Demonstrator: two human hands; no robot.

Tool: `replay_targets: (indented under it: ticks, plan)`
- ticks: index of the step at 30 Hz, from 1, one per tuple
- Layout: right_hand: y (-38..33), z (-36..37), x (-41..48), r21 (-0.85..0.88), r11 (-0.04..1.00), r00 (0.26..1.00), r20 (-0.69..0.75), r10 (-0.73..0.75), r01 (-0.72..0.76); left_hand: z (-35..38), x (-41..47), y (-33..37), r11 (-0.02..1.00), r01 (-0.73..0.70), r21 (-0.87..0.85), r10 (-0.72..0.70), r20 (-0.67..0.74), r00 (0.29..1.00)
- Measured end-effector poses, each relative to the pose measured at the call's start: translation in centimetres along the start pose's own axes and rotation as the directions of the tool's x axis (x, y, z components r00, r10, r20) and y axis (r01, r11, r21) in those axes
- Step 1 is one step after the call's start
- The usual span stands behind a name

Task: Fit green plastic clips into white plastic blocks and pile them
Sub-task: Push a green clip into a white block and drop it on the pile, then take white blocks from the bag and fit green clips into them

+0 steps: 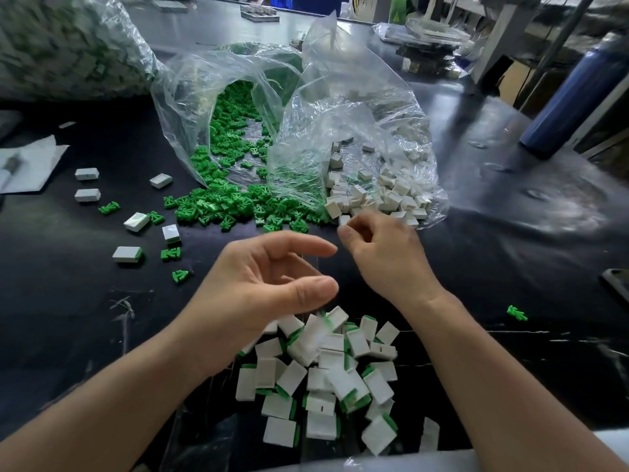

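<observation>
Green clips [238, 206] lie in a loose heap on the black counter [510, 233], spilling from the mouth of a clear bag [204, 90]. White blocks [388, 195] lie in a second clear bag [367, 124] just beside it on the right.

Left hand [269, 284]: grip apart, thumb and forefinger spread, other fingers loosely bent, nothing held. It hangs above the far edge of the pile [323, 376] of fitted blocks at the near side of the counter.

Right hand [384, 257]: grip together, fingers curled, thumb and forefinger tips pinching one white block [343, 220] at the mouth of the second clear bag. Whether that block is lifted off the counter cannot be told.

Scattered blocks [136, 221] and single clips lie to the left; a lone clip [516, 313] lies well apart on the right. A blue bottle [571, 97] stands at the far right. A large filled bag [68, 46] occupies the far left corner. Stock behind is blurred.
</observation>
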State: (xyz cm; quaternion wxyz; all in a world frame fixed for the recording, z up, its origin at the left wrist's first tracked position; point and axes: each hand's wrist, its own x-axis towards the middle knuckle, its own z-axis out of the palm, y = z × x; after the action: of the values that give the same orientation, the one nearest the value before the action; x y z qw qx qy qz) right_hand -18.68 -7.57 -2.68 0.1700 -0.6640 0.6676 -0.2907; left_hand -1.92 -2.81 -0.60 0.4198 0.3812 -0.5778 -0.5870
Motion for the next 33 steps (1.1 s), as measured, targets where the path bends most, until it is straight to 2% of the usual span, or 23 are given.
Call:
replay_targets:
  ticks: [5,12,18,20,22,24,26,29,33]
  plan:
    - [1.0,0.4,1.0,-0.175,0.985,1.0,-0.017,-0.005,0.002,-0.2,0.7,-0.4,0.999,0.022,-0.035,-0.027,-0.168,0.985]
    - [1.4,1.4,1.6,-0.346,0.938,0.991,0.119,0.058,-0.014,-0.3,0.8,-0.7,0.999,0.032,0.003,-0.031,-0.185,0.982]
    - [1.5,1.2,1.6,-0.296,0.955,0.998,0.057,-0.001,0.018,-0.7,1.2,-1.3,0.999,0.033,0.022,-0.027,-0.226,0.974]
    - [1.3,1.1,1.4,-0.22,0.975,0.997,0.078,-0.005,0.022,-1.0,1.3,-1.7,0.999,0.023,0.042,-0.011,-0.26,0.966]
    - [0.6,1.0,1.0,-0.007,1.0,0.991,0.133,-0.019,0.02,-1.3,1.3,-2.0,0.995,0.01,0.098,0.019,-0.295,0.955]
    - [-0.4,0.7,0.3,0.236,0.972,0.959,0.278,-0.054,-0.013,-1.6,1.3,-2.2,0.987,0.004,0.162,0.047,-0.312,0.949]
    - [-1.3,0.2,-0.4,0.401,0.912,0.894,0.434,-0.107,-0.086,-1.6,1.4,-2.2,0.979,-0.001,0.203,0.064,-0.304,0.951]
    - [-1.6,-0.1,-0.9,0.492,0.857,0.834,0.529,-0.154,-0.154,-1.4,1.3,-2.0,0.977,-0.029,0.21,0.086,-0.263,0.961]
    - [-1.7,0.0,-0.8,0.53,0.827,0.837,0.526,-0.148,-0.187,-1.3,1.3,-2.0,0.977,-0.043,0.211,0.106,-0.295,0.95]
